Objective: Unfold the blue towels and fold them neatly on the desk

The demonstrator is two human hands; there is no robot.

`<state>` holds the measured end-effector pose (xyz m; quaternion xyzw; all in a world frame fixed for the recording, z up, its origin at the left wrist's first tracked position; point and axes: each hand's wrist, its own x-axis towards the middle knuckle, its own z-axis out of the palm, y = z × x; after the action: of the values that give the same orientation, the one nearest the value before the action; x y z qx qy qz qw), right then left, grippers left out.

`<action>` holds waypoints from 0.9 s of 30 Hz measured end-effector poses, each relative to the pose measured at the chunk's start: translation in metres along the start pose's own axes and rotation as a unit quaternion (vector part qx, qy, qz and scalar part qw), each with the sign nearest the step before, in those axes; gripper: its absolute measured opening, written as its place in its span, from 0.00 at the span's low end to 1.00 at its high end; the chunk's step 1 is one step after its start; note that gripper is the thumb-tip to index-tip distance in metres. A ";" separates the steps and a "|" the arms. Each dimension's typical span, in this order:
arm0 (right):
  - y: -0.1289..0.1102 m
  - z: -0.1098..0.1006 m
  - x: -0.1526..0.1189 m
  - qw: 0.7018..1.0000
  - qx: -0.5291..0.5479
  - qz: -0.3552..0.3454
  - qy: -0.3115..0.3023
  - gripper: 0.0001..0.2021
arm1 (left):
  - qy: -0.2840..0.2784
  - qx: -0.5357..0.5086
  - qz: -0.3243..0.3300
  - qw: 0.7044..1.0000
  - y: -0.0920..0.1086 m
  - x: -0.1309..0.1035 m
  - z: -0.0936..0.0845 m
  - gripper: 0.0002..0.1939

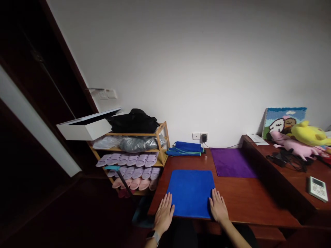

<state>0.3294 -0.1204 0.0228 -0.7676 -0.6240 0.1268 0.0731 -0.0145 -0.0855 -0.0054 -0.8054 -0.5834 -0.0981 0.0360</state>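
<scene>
A blue cloth (191,193) lies spread flat on the reddish-brown wooden table (248,196), close to its front edge. My left hand (164,212) rests on the cloth's left edge near the front corner, fingers stretched out. Opposite it, my right hand (218,206) lies flat along the right edge, its fingers also extended. Neither hand grips anything. A purple cloth (234,162) is laid out farther back on the right. Behind the blue cloth, against the wall, sits a pile of folded blue cloths (185,148) with green edging.
Left of the table stands a wooden shoe rack (162,151) with several slippers (133,159), a black bag (134,121) and a white box (85,130). A raised desk section on the right holds plush toys (297,144), cables (287,160) and a white device (318,188). A black plug (204,138) sits in the wall.
</scene>
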 end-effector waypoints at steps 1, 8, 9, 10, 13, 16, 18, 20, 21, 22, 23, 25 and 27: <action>-0.001 -0.004 0.004 1.000 0.006 0.004 0.007 0.35 | 0.005 -0.003 0.002 1.000 0.001 0.000 0.000 0.32; -0.007 -0.014 0.029 0.999 0.026 -0.006 0.021 0.35 | 0.007 -0.025 -0.001 1.000 -0.011 0.000 0.003 0.32; -0.006 -0.011 0.030 0.999 0.031 -0.007 0.022 0.35 | 0.007 -0.023 0.001 1.000 -0.011 0.004 0.000 0.32; -0.005 -0.008 0.031 0.999 0.036 -0.008 0.026 0.35 | 0.011 -0.022 0.004 1.000 -0.007 0.009 -0.004 0.33; -0.003 -0.003 0.032 0.999 0.042 -0.010 0.029 0.35 | 0.034 -0.032 0.024 0.999 0.031 0.036 -0.021 0.32; -0.001 -0.002 0.030 0.999 0.030 -0.015 0.026 0.35 | 0.013 -0.080 0.105 0.991 0.107 0.070 -0.031 0.31; 0.001 -0.001 0.029 0.999 0.011 -0.027 0.019 0.34 | -0.020 -0.118 0.169 0.978 0.161 0.088 -0.027 0.31; 0.005 0.003 0.029 0.999 -0.010 -0.045 0.014 0.33 | -0.041 -0.148 0.200 0.968 0.201 0.100 -0.015 0.31; 0.007 0.006 0.030 0.998 -0.018 -0.053 0.012 0.33 | -0.047 -0.155 0.197 0.967 0.211 0.103 -0.009 0.31; 0.008 0.008 0.030 0.998 -0.020 -0.057 0.013 0.33 | -0.050 -0.158 0.190 0.968 0.215 0.105 -0.003 0.32; 0.009 0.011 0.031 0.998 -0.019 -0.055 0.017 0.33 | -0.053 -0.156 0.181 0.970 0.211 0.105 0.002 0.32; 0.010 0.014 0.033 0.999 -0.012 -0.043 0.024 0.34 | -0.059 -0.144 0.157 0.975 0.186 0.104 0.006 0.32; 0.009 0.014 0.034 0.999 -0.011 -0.031 0.029 0.36 | -0.067 -0.122 0.125 0.982 0.142 0.101 0.001 0.33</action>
<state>0.3403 -0.0900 0.0032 -0.7517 -0.6468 0.0950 0.0868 0.1509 -0.0360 0.0222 -0.8749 -0.4632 -0.1093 -0.0897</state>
